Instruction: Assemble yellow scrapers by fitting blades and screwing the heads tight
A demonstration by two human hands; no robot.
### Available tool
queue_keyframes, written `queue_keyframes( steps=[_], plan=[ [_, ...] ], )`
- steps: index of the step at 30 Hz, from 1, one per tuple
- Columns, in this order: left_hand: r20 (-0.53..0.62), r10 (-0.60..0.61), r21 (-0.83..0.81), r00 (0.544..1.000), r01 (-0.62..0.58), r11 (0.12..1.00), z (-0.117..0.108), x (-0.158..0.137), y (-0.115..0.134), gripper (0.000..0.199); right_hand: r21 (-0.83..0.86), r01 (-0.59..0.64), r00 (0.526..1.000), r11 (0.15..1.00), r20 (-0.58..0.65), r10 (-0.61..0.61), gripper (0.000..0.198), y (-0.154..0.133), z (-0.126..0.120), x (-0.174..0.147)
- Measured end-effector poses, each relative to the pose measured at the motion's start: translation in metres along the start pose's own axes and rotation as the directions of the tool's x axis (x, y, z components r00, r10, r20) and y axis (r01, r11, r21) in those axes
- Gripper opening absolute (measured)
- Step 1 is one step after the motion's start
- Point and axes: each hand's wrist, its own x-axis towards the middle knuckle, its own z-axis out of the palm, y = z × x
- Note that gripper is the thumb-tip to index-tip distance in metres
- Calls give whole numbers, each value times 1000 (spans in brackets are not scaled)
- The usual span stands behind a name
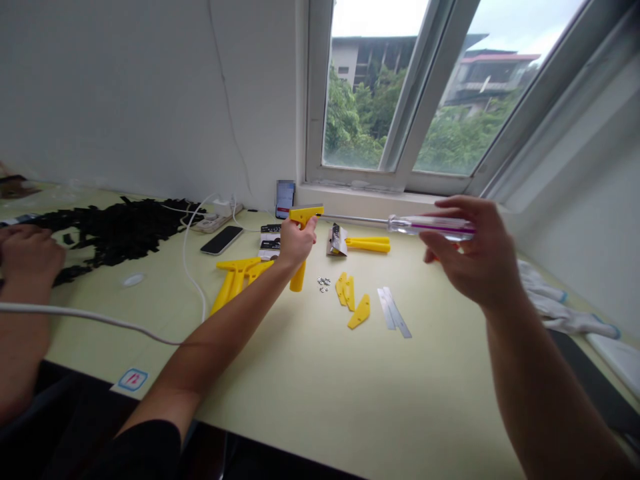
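Observation:
My left hand [297,241] is wrapped round the handle of a yellow scraper [297,279], holding it upright above the table with a metal blade edge along its top. In my right hand [473,253] is a screwdriver [403,225] with a clear and purple handle. Its long shaft lies level, and the tip meets the scraper's head near my left thumb; whether it sits in a screw is too small to tell. Below lie several small screws or nuts [324,283], yellow cover plates [345,291] and thin metal blades [393,311]. More yellow scraper handles [233,277] rest behind my left forearm.
Carded yellow scrapers [370,245] lie toward the window. At left are a phone [223,240], a power strip [213,220], a white cable [186,247], a black heap of strips [125,233] and another person's hand [30,253]. White gloves [555,307] lie at right.

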Motion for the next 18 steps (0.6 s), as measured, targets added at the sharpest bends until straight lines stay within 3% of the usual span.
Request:
queue_keyframes(
  steps=[3,6,8,11,15,18],
  plan=[
    [-3,-3,9,1000,3,1000,0,0,-1,25,-110,-48,997,993,-66,41,25,-1,-1,0],
    [-33,-13,31,999,14,999,0,1,-2,24,37,48,996,998,76,-51,45,1,-1,0],
    [-42,-22,42,999,23,999,0,2,-2,24,-28,78,995,997,61,-76,42,1,0,0],
    [-52,-36,48,998,39,998,0,3,-3,24,-142,23,1000,990,0,-24,29,1,4,-1],
    [-34,-45,40,998,46,998,-3,7,-2,23,-32,-6,997,999,82,8,30,0,3,0],
    [-42,-45,6,998,45,999,-8,13,3,23,1,-15,999,1000,37,15,28,3,-5,2]
  ],
)
